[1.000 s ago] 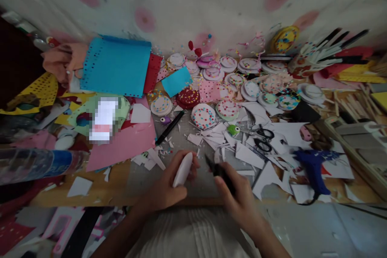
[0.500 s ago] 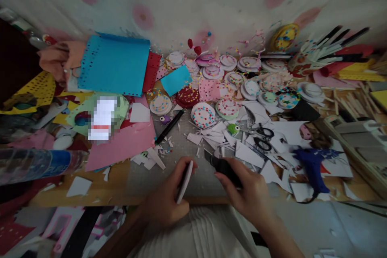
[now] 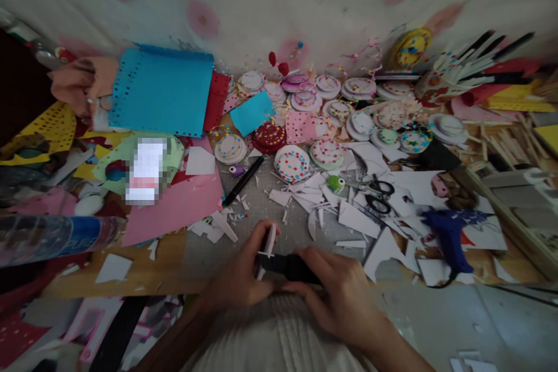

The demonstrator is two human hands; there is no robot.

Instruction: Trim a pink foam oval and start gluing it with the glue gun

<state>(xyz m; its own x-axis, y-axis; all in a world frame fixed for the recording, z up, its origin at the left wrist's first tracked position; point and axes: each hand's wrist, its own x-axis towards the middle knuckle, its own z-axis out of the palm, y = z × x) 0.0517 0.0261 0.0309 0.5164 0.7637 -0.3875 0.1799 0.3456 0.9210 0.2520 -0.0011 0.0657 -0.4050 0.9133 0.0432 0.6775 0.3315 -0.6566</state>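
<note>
Near the desk's front edge, my left hand [image 3: 238, 279] is closed around a thin white disc [image 3: 271, 239], held on edge between fingers and thumb. My right hand [image 3: 333, 290] grips a black utility knife [image 3: 288, 267], pointing left. The knife's front end reaches the side of the disc; whether the blade cuts into it I cannot tell. Beneath both hands lies a grey cutting mat [image 3: 288, 238] strewn with white offcuts [image 3: 360, 220]. A black pen [image 3: 244, 180] rests on the mat just beyond my left hand.
Several small decorated disc stacks [image 3: 292, 163] crowd the back of the desk. Scissors [image 3: 379, 195] and a blue glue gun [image 3: 449, 238] lie to the right. Blue foam sheets [image 3: 163, 90], a pink sheet [image 3: 174, 209] and a plastic bottle [image 3: 56, 238] are at left.
My right hand has moved left and slightly down, bringing the knife from apart to the disc's side. My left hand still holds the disc, shifted only a little.
</note>
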